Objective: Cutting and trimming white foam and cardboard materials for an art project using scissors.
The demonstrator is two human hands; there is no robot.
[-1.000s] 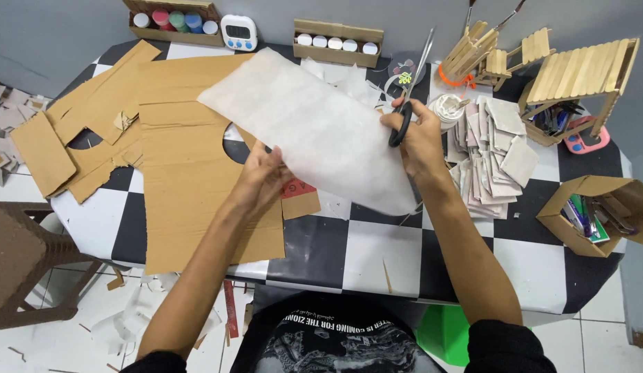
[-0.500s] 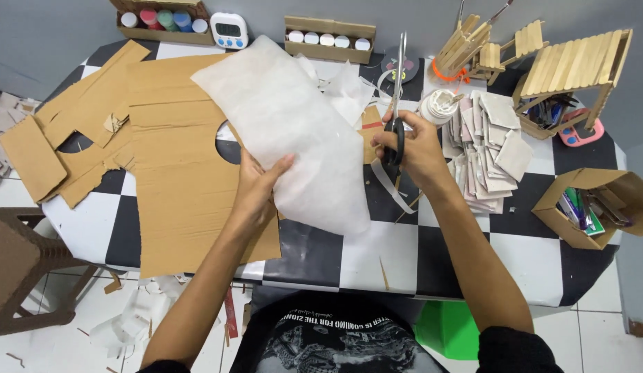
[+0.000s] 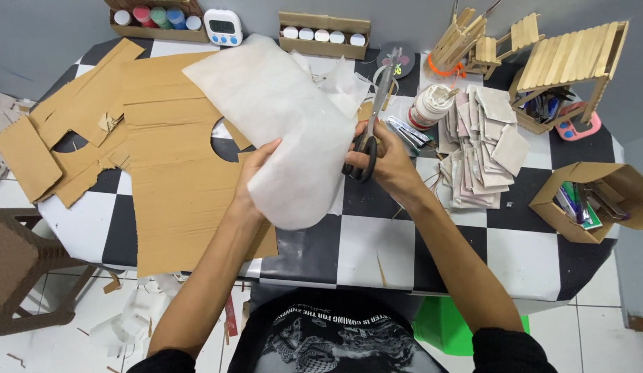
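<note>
A large white sheet (image 3: 283, 117) of thin, paper-like material is lifted above a black-and-white checkered table (image 3: 404, 255), near its middle. The person's left hand (image 3: 256, 181) grasps the sheet's near edge, fingers pinched around it. The right hand (image 3: 384, 160) is clenched through the black handles of one pair of scissors (image 3: 374, 117), whose blades point away from the person, just beside the sheet's right edge. No cut line shows in the sheet; it looks whole, so the cutting appears barely begun, if at all.

Under and left of the sheet lie brown cardboard pieces (image 3: 162, 159), one with a round hole cut out. To the right sits a pile of small grey squares (image 3: 484, 152), too many to count. At the far edge stand two cardboard trays of paint pots (image 3: 323, 36), five white lids in one and four coloured lids in the other, with one white digital timer (image 3: 223, 27) between them. A craft-stick model with a slatted roof (image 3: 570, 65) stands far right.
</note>
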